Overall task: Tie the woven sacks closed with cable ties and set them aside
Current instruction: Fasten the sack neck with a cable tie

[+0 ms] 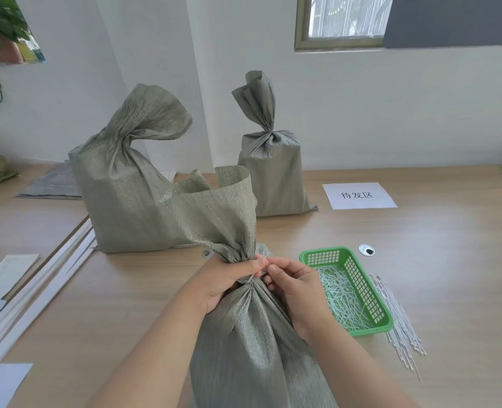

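Gripping the sack neck [241, 254] in your left hand [229, 279], you pinch the cable tie [257, 275] at 3 o'clock with your right hand [292, 287]; slacken, and the gather may loosen.

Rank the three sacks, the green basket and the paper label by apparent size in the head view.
1. Held sack, though nearness inflates it; left sack looks similar.
2. Far sack.
3. Green basket.
4. Paper label.

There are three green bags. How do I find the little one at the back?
Look below the window, down to the wooden table by the wall. Just left of the white paper sign stands the small sack. It is the narrowest, with its top sticking straight up, while the big sack beside it flops sideways.
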Demonstrator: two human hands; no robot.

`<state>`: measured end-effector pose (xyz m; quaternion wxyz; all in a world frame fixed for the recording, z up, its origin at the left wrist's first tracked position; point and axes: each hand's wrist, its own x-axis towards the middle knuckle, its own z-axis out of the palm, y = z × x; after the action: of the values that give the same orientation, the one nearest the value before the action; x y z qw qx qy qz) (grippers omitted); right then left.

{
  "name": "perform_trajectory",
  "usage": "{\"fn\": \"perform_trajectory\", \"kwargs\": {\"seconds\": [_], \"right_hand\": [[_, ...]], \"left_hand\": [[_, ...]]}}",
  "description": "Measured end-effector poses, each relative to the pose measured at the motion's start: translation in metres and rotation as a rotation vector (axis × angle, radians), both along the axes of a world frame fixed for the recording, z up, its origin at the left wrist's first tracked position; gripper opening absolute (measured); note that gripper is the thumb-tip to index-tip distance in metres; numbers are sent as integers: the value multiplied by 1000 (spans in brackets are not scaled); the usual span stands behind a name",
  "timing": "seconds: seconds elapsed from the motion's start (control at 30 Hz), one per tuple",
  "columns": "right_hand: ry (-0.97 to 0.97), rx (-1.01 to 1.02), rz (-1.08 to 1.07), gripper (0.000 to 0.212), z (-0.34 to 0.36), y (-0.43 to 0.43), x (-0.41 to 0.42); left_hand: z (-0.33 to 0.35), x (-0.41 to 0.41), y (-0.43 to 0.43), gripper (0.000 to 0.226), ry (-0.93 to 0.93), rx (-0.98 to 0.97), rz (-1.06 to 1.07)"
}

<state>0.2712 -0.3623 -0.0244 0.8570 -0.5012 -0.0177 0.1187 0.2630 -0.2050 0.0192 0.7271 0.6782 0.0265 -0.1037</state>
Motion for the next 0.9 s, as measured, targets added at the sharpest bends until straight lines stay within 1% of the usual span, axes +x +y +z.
{"fn": "perform_trajectory", "kwargs": {"seconds": [0.07, 0.17, 0.23, 0.37, 0.57, 0.9], "right_hand": [[39, 30, -4, 18, -1, 1, 1], [68, 52, -10, 17, -3, 4, -1], [67, 57, -15, 17, -4, 6, -2], [67, 49, -42, 18, -4, 12, -7], [40, 15, -80, 18, -4, 16, -13], [-21, -71, -100, 16, 0, 8, -14]], "left_hand": [[1, -2, -1, 8, -17, -26, 8], [1, -3, -1, 21, -23, -9, 23], [1, -3, -1, 23, -20, 22, 51], [1, -1, 0, 19, 6, 85, 106], [6, -3, -1, 7, 45, 80, 70], [4, 1, -7, 6, 59, 123, 33]]}}
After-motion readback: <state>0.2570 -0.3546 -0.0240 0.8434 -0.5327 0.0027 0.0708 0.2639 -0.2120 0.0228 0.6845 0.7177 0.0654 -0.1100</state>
